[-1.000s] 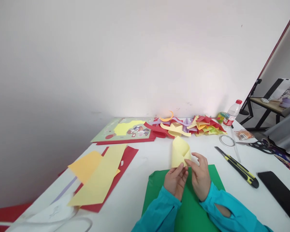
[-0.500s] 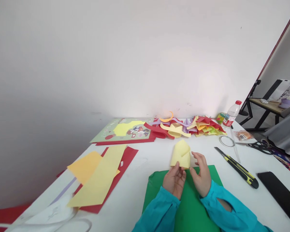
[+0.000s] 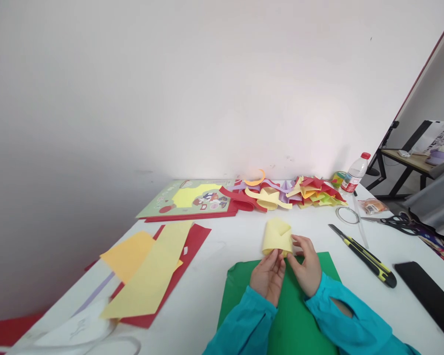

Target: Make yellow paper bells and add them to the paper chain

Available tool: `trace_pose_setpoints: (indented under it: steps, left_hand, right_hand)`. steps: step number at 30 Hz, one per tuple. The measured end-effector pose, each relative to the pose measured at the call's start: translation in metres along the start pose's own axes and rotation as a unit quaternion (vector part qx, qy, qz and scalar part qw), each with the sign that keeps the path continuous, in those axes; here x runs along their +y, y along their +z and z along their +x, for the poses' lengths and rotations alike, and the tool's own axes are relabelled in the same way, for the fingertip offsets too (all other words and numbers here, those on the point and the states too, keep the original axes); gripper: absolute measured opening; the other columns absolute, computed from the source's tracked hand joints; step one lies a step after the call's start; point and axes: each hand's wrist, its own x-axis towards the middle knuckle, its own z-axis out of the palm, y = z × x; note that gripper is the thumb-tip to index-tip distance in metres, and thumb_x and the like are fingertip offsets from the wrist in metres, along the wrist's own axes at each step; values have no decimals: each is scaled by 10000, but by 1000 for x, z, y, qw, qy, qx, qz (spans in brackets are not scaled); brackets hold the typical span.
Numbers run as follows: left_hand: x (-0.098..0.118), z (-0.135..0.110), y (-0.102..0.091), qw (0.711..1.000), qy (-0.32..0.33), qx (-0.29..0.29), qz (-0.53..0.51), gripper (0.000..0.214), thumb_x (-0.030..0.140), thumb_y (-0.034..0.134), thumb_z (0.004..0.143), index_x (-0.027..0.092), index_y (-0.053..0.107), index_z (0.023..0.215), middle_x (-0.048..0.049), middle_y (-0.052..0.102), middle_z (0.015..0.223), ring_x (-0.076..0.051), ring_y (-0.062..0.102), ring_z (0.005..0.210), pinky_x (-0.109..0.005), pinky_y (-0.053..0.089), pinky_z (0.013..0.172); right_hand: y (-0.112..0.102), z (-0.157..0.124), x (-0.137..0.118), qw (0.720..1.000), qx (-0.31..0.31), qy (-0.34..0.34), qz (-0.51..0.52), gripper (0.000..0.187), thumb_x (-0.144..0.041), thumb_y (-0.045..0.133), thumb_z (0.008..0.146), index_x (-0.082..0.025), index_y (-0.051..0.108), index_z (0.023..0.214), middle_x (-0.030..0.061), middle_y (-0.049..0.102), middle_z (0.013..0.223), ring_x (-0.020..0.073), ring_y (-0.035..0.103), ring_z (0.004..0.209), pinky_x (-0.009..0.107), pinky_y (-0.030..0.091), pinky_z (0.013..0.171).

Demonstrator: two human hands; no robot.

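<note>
A pale yellow paper roll (image 3: 277, 236), curled into a short tube with a folded flap on its face, is held just past the far edge of a green sheet (image 3: 294, 315). My left hand (image 3: 269, 277) pinches the roll's near rim, thumb and fingertips closed on the paper. At the roll's right side, my right hand (image 3: 306, 264) has its fingertips and thumb closed against the edge. Both wrists rest over the green sheet. The inside of the roll is mostly hidden.
Yellow paper (image 3: 155, 276) and red paper (image 3: 192, 241) lie left, near a white glue gun-like object (image 3: 77, 328). Cut paper shapes (image 3: 270, 197) line the wall beside a bottle (image 3: 355, 173). On the right are a utility knife (image 3: 366, 256), scissors (image 3: 395, 223), tape (image 3: 347, 215) and a black strip (image 3: 429, 301).
My right hand has closed in from beside the roll and now touches its right edge. The roll has turned slightly, and its near rim looks rounder. My left hand keeps its hold.
</note>
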Motion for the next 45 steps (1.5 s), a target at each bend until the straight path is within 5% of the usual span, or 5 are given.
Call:
trace_pose_setpoints:
  steps: [9,14,18,35,45]
  left_hand:
    - [-5,-11,-14,950,235,9,205,292,57,662,669,166,450,500,90,378,415,-39,342,356,-154,275,341]
    - [31,3,-22,595,587,-54,547,119,97,567,669,194,551,736,5,527,718,-132,506,618,-250,449,552]
    - [46,28,-35,458,637,-127,607,232,123,557,713,187,599,932,-84,567,908,-213,565,847,-334,521,678]
    - [45,47,-48,624,529,-151,554,242,151,658,686,298,725,866,-99,691,978,-247,641,915,-380,527,825]
    - [43,50,-51,429,655,-131,608,257,181,565,787,278,667,1002,-93,694,986,-216,653,893,-327,545,784]
  right_hand:
    - [-4,1,-3,991,-1,-68,-119,412,-182,554,742,-181,464,1145,104,534,1049,230,543,910,382,515,724]
    - [-6,0,-4,978,0,-98,-183,260,-177,553,756,-172,488,1007,68,534,885,211,537,791,358,503,677]
    - [-7,-1,-6,975,-1,-122,-188,142,-135,483,803,-182,532,928,52,538,839,189,558,773,312,493,655]
    - [-10,1,-1,954,-29,-206,-218,306,-76,425,840,-204,668,974,86,612,873,174,572,739,293,500,624]
    - [-10,4,-6,953,-18,-193,-233,328,-84,429,829,-232,677,985,80,626,875,171,586,758,293,513,631]
